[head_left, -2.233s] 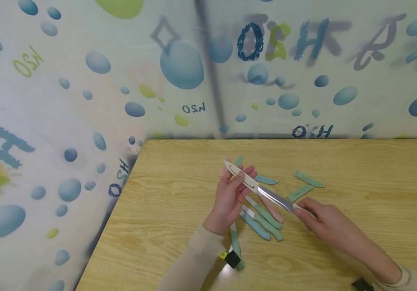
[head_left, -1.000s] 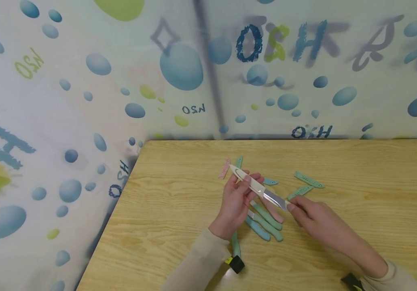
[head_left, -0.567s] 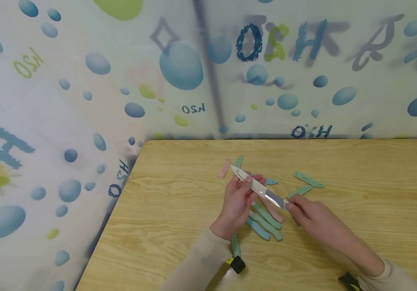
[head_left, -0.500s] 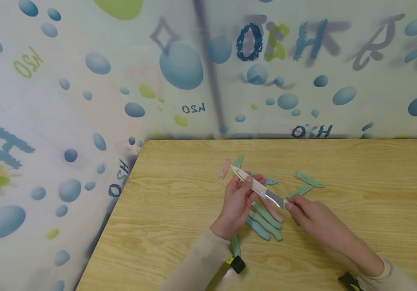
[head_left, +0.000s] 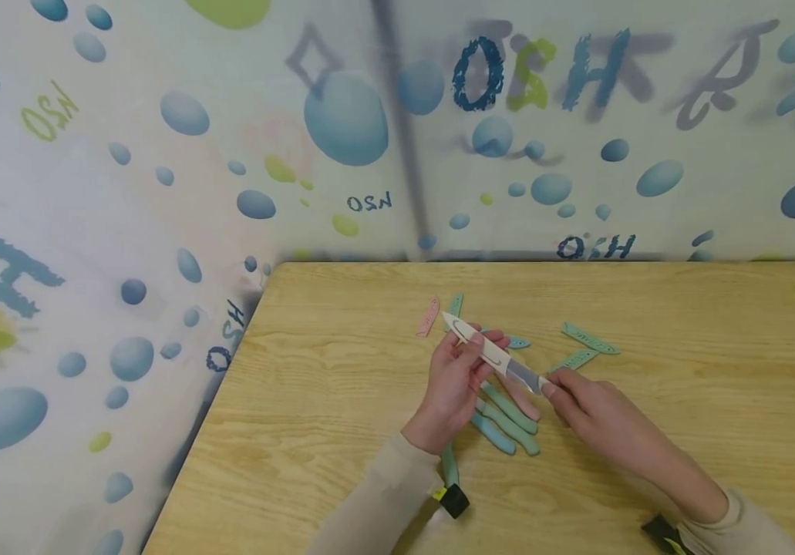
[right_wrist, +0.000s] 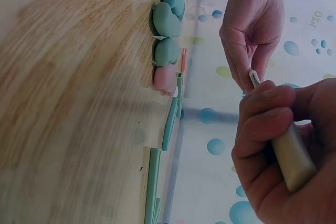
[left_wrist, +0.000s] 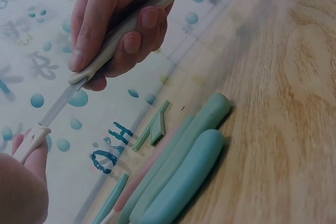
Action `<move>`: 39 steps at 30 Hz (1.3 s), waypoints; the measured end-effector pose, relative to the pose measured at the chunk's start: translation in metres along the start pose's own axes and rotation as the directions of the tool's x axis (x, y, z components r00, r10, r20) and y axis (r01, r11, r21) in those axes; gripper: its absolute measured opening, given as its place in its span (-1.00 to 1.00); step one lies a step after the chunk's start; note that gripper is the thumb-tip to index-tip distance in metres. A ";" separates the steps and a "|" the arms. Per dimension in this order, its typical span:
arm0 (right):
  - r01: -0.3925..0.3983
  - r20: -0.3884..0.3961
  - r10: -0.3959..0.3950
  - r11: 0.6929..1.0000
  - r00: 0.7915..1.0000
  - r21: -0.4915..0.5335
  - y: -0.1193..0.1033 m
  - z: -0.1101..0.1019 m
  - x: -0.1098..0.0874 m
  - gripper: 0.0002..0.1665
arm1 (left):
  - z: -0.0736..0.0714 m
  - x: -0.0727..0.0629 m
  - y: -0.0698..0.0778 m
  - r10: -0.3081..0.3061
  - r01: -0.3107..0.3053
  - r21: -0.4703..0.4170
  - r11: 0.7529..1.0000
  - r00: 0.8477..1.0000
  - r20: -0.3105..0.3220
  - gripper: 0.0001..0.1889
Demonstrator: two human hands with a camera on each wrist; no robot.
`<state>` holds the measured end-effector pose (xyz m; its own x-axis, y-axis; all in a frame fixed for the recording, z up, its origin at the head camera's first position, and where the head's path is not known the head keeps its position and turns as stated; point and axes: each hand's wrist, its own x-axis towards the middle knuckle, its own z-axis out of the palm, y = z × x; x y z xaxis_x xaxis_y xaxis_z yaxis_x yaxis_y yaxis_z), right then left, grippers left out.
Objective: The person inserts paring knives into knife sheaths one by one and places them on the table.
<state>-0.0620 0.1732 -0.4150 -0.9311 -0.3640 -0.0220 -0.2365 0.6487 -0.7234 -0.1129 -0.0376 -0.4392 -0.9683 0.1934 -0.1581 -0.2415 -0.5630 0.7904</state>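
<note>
My right hand (head_left: 601, 415) grips the cream handle (left_wrist: 116, 41) of a kitchen knife, fingers curled round it. The knife's blade (head_left: 523, 377) points up and left, its front part inside a cream knife sheath (head_left: 496, 357). A short stretch of bare blade shows between sheath and handle. With the thumb on top and fingers beneath, my left hand (head_left: 447, 384) pinches the sheath above the table. Under the hands lie a pink-handled knife (head_left: 520, 399), green-handled knives (head_left: 511, 408) and a blue-handled knife (head_left: 494, 435); the left hand hides most of their blades.
Around the hands on the wooden table (head_left: 300, 447) lie a pink sheath (head_left: 428, 316), a green sheath (head_left: 456, 304), a blue sheath (head_left: 520, 342) and two more green sheaths (head_left: 590, 339) at the right. Another green-handled knife (head_left: 449, 466) lies by the left wrist. A patterned wall (head_left: 341, 231) stands behind.
Over the two seconds the blade has slid deeper into the cream sheath, leaving less steel bare. Both hands have drawn closer together; in the last half second they barely move.
</note>
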 end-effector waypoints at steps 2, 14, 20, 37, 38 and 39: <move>-0.005 0.000 0.005 1.000 1.000 -0.003 0.000 0.000 0.001 -0.78 | 0.000 0.000 0.000 0.000 0.000 0.002 1.000 1.000 -0.003 -0.74; 0.000 0.003 0.000 1.000 1.000 0.000 -0.002 0.003 0.003 -0.75 | 0.001 0.001 -0.003 0.021 -0.021 0.004 1.000 1.000 -0.019 -0.81; -0.020 0.013 0.020 1.000 1.000 0.013 -0.003 0.002 0.004 -0.74 | 0.004 0.000 -0.004 0.013 -0.013 0.002 1.000 0.999 -0.035 -0.76; -0.036 0.012 0.036 0.999 0.999 0.013 -0.002 0.001 0.005 -0.72 | 0.009 -0.002 -0.009 -0.001 0.001 0.002 1.000 1.000 -0.031 -0.63; -0.033 0.009 0.032 0.999 0.999 0.013 -0.002 0.001 0.005 -0.72 | 0.009 -0.003 -0.009 -0.002 0.002 0.001 1.000 0.999 -0.033 -0.62; -0.029 0.005 0.029 1.000 1.000 0.013 -0.002 0.001 0.006 -0.72 | 0.009 -0.003 -0.009 -0.003 0.003 0.002 1.000 0.999 -0.034 -0.62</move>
<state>-0.0663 0.1690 -0.4145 -0.9361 -0.3487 -0.0466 -0.2060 0.6505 -0.7311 -0.1073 -0.0252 -0.4407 -0.9692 0.1673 -0.1805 -0.2441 -0.5612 0.7909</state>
